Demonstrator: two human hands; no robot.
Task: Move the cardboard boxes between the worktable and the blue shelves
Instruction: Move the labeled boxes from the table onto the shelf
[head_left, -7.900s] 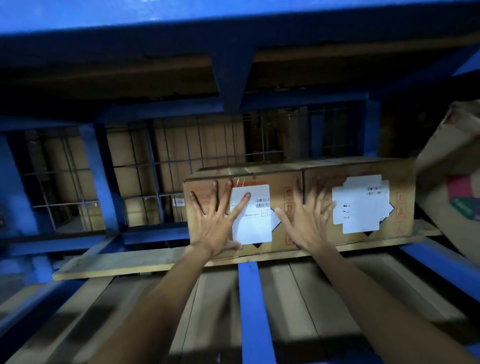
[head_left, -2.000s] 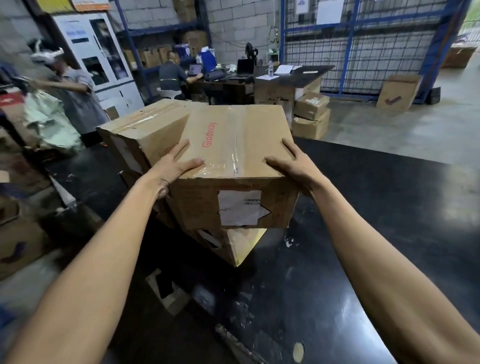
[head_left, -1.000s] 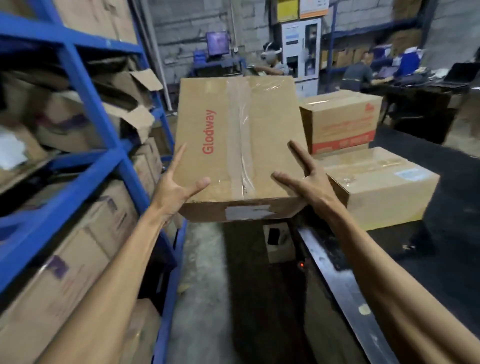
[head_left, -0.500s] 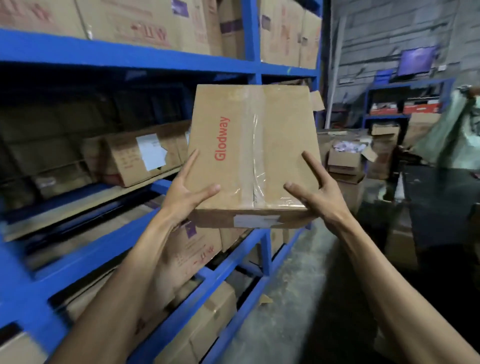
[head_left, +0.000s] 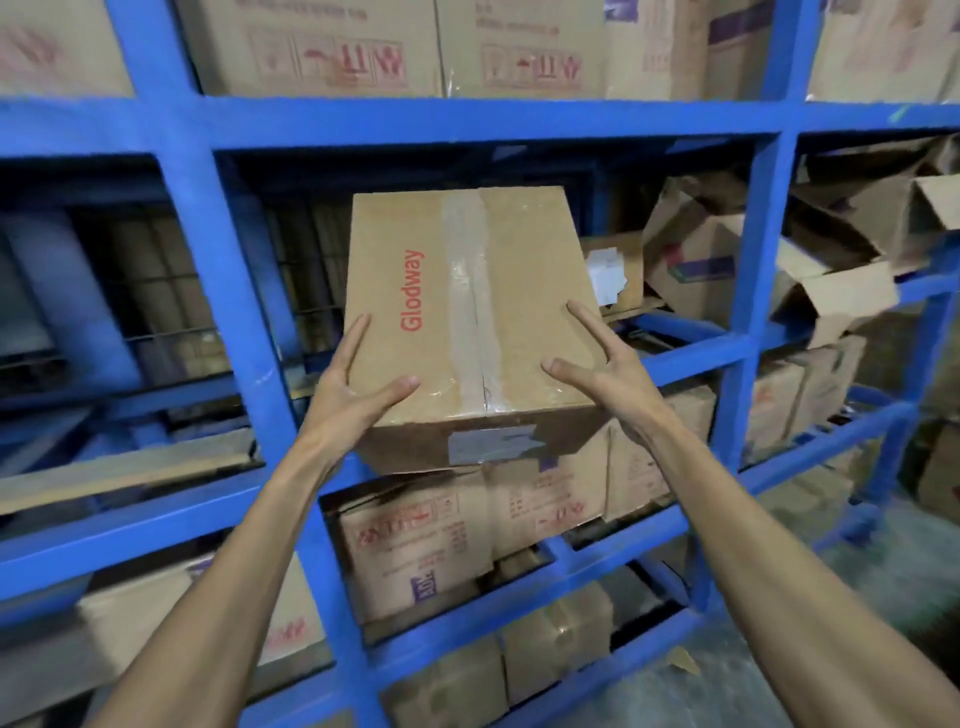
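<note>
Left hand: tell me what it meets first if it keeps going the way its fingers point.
The left hand points into the middle bay alongside the box it carries. Ahead lies dark open space, then apparently the wire mesh at the back; depth is unclear.

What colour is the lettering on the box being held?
Red: "Glodway" on the brown cardboard box, seen in the head view.

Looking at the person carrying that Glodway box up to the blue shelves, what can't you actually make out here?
- Head view: the fingers under the Glodway box are hidden by it; left hand, right hand.
- The grey label on its near face is too shadowed to read.
- The red print on the top-shelf boxes is blurred and cut off by the upper edge.
- The box's contents: it is taped shut.
</note>
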